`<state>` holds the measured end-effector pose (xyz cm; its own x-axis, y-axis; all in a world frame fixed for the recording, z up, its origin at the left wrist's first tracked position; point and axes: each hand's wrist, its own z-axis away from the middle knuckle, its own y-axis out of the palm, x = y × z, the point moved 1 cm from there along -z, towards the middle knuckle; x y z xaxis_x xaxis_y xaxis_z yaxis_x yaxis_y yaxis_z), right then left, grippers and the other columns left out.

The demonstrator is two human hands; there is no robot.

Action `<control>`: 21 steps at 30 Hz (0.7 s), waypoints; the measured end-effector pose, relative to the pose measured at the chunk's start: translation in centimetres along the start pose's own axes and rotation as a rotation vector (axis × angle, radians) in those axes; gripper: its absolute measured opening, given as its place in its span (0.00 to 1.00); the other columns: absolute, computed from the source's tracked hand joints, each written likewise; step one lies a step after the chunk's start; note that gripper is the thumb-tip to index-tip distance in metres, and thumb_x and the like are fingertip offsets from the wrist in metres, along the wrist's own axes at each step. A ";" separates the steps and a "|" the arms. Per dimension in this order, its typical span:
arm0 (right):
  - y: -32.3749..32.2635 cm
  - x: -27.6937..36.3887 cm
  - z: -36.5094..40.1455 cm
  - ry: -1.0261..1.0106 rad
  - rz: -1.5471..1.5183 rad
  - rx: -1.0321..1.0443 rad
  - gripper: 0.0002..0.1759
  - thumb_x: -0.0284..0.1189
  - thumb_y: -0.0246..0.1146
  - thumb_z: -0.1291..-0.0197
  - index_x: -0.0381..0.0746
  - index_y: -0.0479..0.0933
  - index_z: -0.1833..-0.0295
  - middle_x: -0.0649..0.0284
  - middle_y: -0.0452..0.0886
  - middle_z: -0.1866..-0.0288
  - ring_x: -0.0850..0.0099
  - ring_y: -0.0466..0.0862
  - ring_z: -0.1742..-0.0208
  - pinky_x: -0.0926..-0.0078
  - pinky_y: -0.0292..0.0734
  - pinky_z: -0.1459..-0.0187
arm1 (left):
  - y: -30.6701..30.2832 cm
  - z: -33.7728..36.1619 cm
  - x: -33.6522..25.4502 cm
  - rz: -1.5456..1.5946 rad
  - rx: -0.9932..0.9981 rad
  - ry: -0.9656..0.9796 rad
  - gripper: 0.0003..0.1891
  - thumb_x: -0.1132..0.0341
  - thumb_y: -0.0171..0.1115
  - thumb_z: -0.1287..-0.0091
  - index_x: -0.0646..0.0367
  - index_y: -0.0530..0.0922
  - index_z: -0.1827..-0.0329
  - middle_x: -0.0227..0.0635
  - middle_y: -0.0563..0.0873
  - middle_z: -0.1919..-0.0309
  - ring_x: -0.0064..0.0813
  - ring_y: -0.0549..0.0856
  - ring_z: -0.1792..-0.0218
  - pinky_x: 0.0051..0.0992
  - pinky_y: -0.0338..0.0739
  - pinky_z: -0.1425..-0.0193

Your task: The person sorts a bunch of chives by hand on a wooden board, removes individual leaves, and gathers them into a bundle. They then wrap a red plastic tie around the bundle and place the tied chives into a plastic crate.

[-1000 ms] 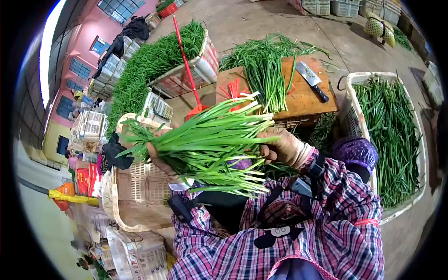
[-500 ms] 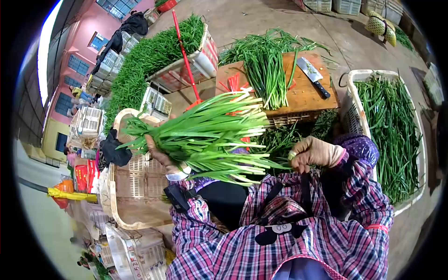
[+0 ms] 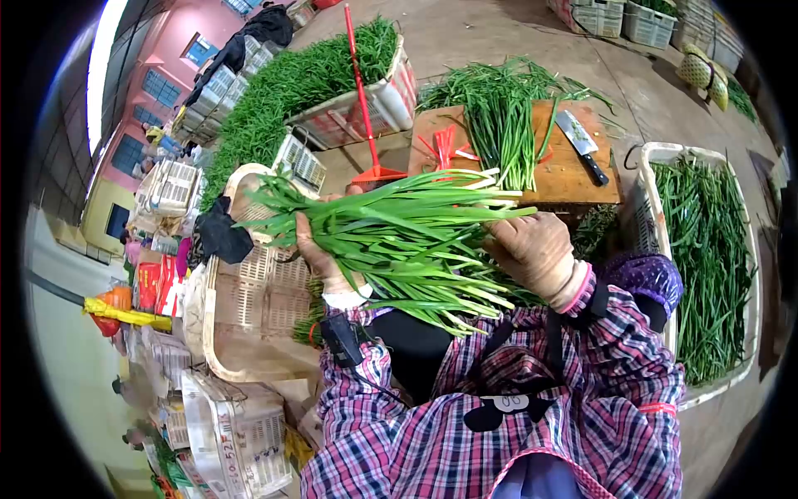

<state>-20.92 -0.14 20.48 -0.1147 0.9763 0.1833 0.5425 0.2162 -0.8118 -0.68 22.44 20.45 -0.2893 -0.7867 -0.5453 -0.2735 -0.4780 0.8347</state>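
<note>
My left hand (image 3: 320, 254) is wrapped around the leafy side of a large bunch of garlic chives (image 3: 407, 220), held sideways above my lap with the pale stem ends fanned to the right. At those stem ends, my right hand (image 3: 536, 254) has its fingers curled in among the chives; the fingertips are partly hidden. Behind the bunch, a wooden board (image 3: 565, 179) carries another pile of chives (image 3: 503, 125), a cleaver (image 3: 582, 145) with a black handle, and red ties (image 3: 445, 148).
A white crate (image 3: 752, 333) full of chives stands at my right. An open pale crate (image 3: 218, 362) is at my left. Farther back are a heaped crate of greens (image 3: 328, 71) and a red-handled broom (image 3: 362, 91). Stacked crates (image 3: 241, 449) line the left side.
My right hand has moved left and up from beside the bunch to its stem ends. The left hand still holds the bunch, and the camera view has shifted slightly.
</note>
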 end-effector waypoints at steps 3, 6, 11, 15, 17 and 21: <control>0.5 -0.1 -0.1 -0.057 -0.155 -0.068 0.10 0.37 0.65 0.50 0.46 0.74 0.64 0.65 0.77 0.76 0.63 0.80 0.74 0.64 0.73 0.72 | 0.0 0.1 0.2 0.046 0.050 -0.013 0.24 0.46 0.51 0.34 0.62 0.76 0.56 0.45 0.83 0.58 0.49 0.79 0.48 0.52 0.74 0.43; 0.7 -0.6 1.4 -0.035 -0.279 -0.003 0.07 0.37 0.64 0.47 0.47 0.75 0.67 0.65 0.78 0.77 0.62 0.80 0.73 0.63 0.73 0.72 | -0.3 0.1 -0.2 0.049 -0.009 -0.008 0.25 0.45 0.50 0.34 0.62 0.76 0.55 0.41 0.83 0.59 0.52 0.79 0.47 0.55 0.70 0.40; 0.2 -2.7 4.5 0.010 -0.384 0.281 0.07 0.36 0.62 0.45 0.46 0.75 0.66 0.62 0.77 0.76 0.58 0.80 0.73 0.61 0.72 0.73 | -2.6 -1.1 -1.2 0.092 -0.064 0.033 0.26 0.45 0.50 0.35 0.64 0.77 0.55 0.45 0.83 0.59 0.55 0.77 0.47 0.55 0.69 0.39; 0.7 -4.9 7.7 0.070 -0.399 0.476 0.09 0.36 0.62 0.45 0.44 0.75 0.64 0.59 0.79 0.74 0.55 0.80 0.71 0.58 0.73 0.70 | -2.8 -0.5 -1.7 -0.013 -0.124 0.053 0.28 0.45 0.48 0.34 0.65 0.76 0.53 0.51 0.82 0.54 0.52 0.79 0.49 0.50 0.71 0.41; -0.4 -4.9 8.4 0.145 -0.189 0.674 0.10 0.36 0.62 0.45 0.43 0.76 0.60 0.57 0.79 0.74 0.54 0.80 0.70 0.56 0.73 0.68 | -2.5 -0.4 -1.5 -0.087 -0.234 0.099 0.30 0.44 0.47 0.33 0.67 0.75 0.49 0.52 0.81 0.51 0.47 0.80 0.51 0.44 0.74 0.43; -1.6 -3.0 6.3 0.224 -0.400 0.410 0.17 0.35 0.65 0.48 0.44 0.78 0.52 0.55 0.80 0.75 0.58 0.82 0.72 0.66 0.76 0.69 | -3.3 -0.6 -1.4 -0.230 -0.342 0.137 0.29 0.43 0.46 0.33 0.62 0.75 0.47 0.45 0.82 0.52 0.42 0.81 0.53 0.41 0.75 0.45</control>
<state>-26.69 -3.35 17.78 -0.0413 0.8034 0.5941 0.1243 0.5941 -0.7947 1.14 24.89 18.46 -0.1252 -0.6786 -0.7238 0.0100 -0.7304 0.6830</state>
